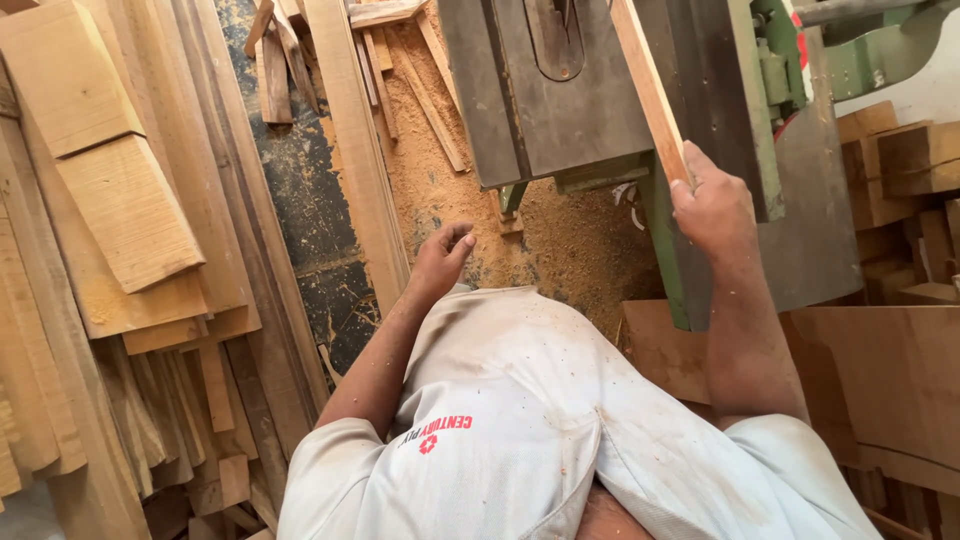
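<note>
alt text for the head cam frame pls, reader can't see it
Seen from above, a person's right hand grips a long wooden strip lying across a grey table saw, while the left hand hangs empty, fingers curled. Sawdust covers the floor under the machine, with stacked wooden planks at left and wood blocks at right.

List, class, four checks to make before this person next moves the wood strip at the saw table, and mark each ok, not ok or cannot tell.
1. Right hand grips the wood strip: ok.
2. Left hand free, fingers loosely curled: ok.
3. Both hands off the saw table blade slot: ok.
4. Blade spinning or stopped: cannot tell.
5. Floor footing: not ok, sawdust and offcuts lie about.
</note>
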